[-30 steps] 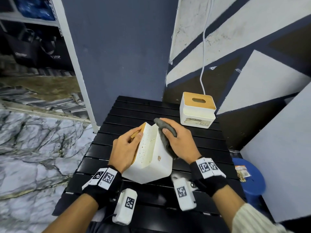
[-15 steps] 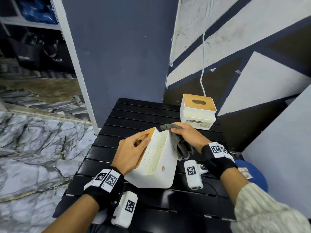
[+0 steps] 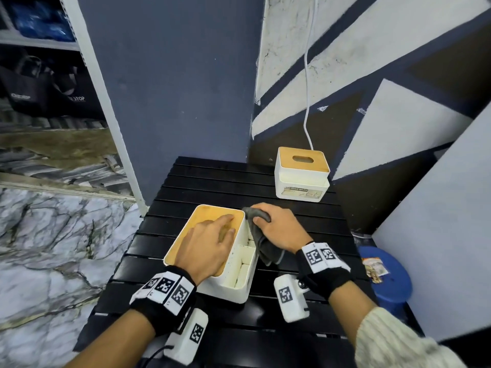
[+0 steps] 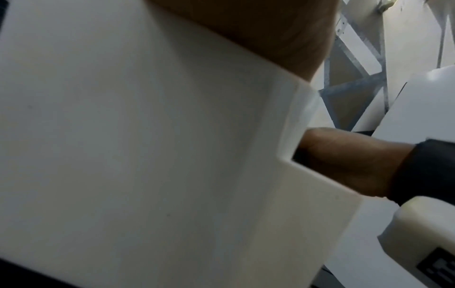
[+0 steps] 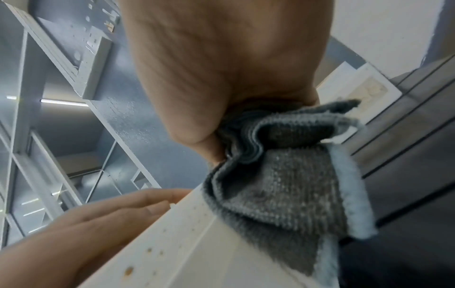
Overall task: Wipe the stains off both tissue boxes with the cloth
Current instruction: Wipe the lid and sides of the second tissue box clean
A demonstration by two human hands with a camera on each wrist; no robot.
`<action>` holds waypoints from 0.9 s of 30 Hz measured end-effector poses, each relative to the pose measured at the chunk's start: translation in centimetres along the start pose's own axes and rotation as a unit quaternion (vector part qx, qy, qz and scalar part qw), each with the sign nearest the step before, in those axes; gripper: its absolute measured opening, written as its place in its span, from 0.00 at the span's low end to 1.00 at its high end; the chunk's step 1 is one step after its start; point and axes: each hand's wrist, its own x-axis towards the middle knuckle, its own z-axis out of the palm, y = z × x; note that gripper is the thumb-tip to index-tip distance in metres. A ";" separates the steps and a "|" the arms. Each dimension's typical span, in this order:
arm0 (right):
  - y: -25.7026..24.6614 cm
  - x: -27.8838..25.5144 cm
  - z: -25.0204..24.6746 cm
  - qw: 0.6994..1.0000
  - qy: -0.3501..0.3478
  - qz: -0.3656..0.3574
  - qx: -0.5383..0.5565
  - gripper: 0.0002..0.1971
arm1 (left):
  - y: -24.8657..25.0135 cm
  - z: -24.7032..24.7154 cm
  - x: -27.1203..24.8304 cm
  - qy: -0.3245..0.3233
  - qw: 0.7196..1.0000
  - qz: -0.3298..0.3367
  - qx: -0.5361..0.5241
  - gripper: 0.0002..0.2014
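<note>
The near tissue box (image 3: 225,293), white with a wooden lid (image 3: 202,219), stands upright on the black slatted table (image 3: 212,181). My left hand (image 3: 223,229) lies flat on the lid with straight fingers. My right hand (image 3: 276,227) grips a bunched grey cloth (image 3: 261,243) against the box's right side. In the right wrist view the cloth (image 5: 283,175) hangs over the box's edge (image 5: 197,253), which carries small brown specks. The left wrist view is filled by the box's plain white side (image 4: 147,155). The second tissue box (image 3: 301,179) stands at the table's back right, untouched.
A white cable (image 3: 308,102) hangs down the painted wall behind the second box. A blue stool (image 3: 385,274) sits low beside the table's right edge, next to a white panel (image 3: 438,235). A metal shelf upright (image 3: 106,102) stands to the left over marble floor.
The near box was tipped up on its edge in my left hand's grip; now it stands upright. My left hand has shifted flat onto the lid. The cloth stays at the box's right side.
</note>
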 end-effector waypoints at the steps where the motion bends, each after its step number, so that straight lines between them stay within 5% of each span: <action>1: 0.3 -0.1 0.6 1.000 0.011 0.002 -0.005 0.14 | -0.1 0.2 0.0 -0.002 1.000 -0.001 0.005 0.20; 7: 1.8 -1.1 3.4 0.998 0.047 0.019 0.034 0.17 | -0.3 0.2 -0.5 -0.024 0.998 0.011 0.060 0.20; 12: 2.2 -1.3 4.1 0.995 0.082 0.030 0.037 0.20 | -1.9 -1.8 0.7 0.028 0.991 0.046 0.119 0.22; 16: 2.3 -1.1 4.4 0.994 0.095 0.040 0.023 0.22 | -5.0 -2.3 1.3 -0.028 0.997 -0.046 0.049 0.34; 19: 2.2 -1.1 5.1 0.995 0.096 0.030 -0.029 0.21 | -5.2 -1.8 1.3 -0.013 0.997 -0.070 -0.022 0.35; 27: -0.5 -6.1 7.4 0.988 0.139 0.021 -0.066 0.20 | -5.2 -1.5 1.7 -0.035 0.992 -0.122 0.024 0.35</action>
